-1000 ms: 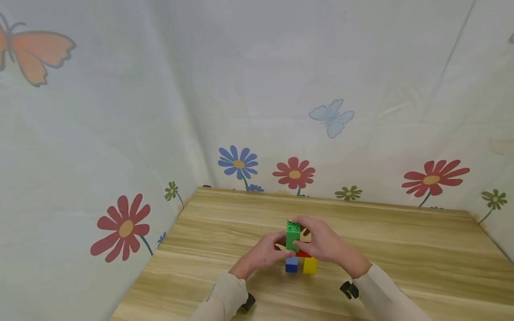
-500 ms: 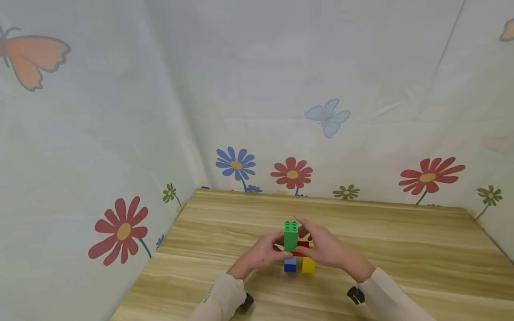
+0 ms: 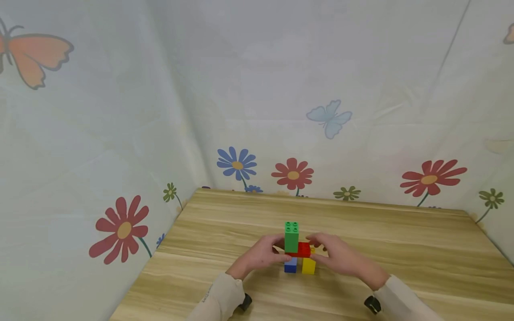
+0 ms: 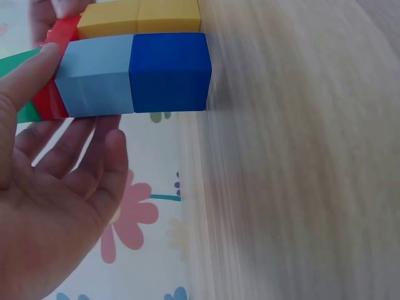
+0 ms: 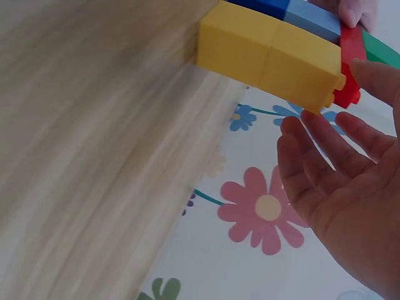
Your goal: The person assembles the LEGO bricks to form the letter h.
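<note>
A small toy building-brick structure stands on the table. A red brick [image 3: 304,250] bridges two columns, with a green column [image 3: 291,237] rising at its left end. Beneath it are a light blue brick [image 4: 95,76] over a dark blue brick [image 4: 170,72], and two stacked yellow bricks [image 5: 269,53]. The left hand [image 3: 263,253] holds the red brick at its left end, thumb [image 4: 39,69] in front and fingers behind. By the right end is the right hand [image 3: 341,255], fingers loosely bent and apart from the bricks. Its thumb [image 5: 375,78] overlaps the red brick; contact cannot be told.
The structure stands on a wood-grain table [image 3: 225,214]. Behind and to the left hangs a pale cloth [image 3: 257,80] printed with flowers and butterflies. A dark wrist strap [image 3: 372,305] shows at the right sleeve.
My right hand has let go of the green column and moved right and down to the red brick's right end. The left hand stays on the structure.
</note>
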